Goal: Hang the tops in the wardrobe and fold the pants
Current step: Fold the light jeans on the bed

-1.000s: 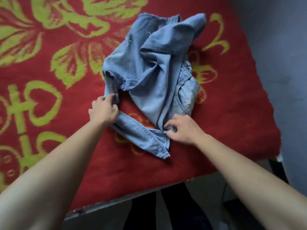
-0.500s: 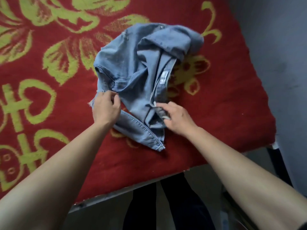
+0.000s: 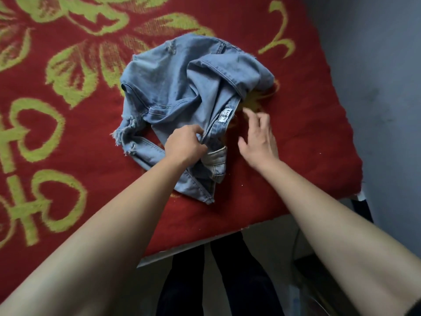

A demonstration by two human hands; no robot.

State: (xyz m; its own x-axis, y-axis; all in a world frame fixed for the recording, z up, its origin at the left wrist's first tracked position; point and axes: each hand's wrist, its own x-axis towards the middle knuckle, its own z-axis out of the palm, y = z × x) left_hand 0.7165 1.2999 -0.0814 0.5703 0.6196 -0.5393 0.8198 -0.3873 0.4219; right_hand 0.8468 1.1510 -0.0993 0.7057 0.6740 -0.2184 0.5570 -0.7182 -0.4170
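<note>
Hands (image 3: 185,144) on jeans (image 3: 182,92), seemingly.

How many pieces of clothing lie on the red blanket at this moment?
1: the crumpled blue jeans in the middle of the red blanket, gripped by the left hand. Its folds could hide something smaller.

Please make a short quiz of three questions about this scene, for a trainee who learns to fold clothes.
1. True or false: the jeans lie flat and neatly folded on the red blanket.
2. Which hand grips the denim near the white label? A) left hand B) right hand
3. Fill in: the right hand is ___, touching no cloth.

Key: 1 false; 2 A; 3 open
</note>
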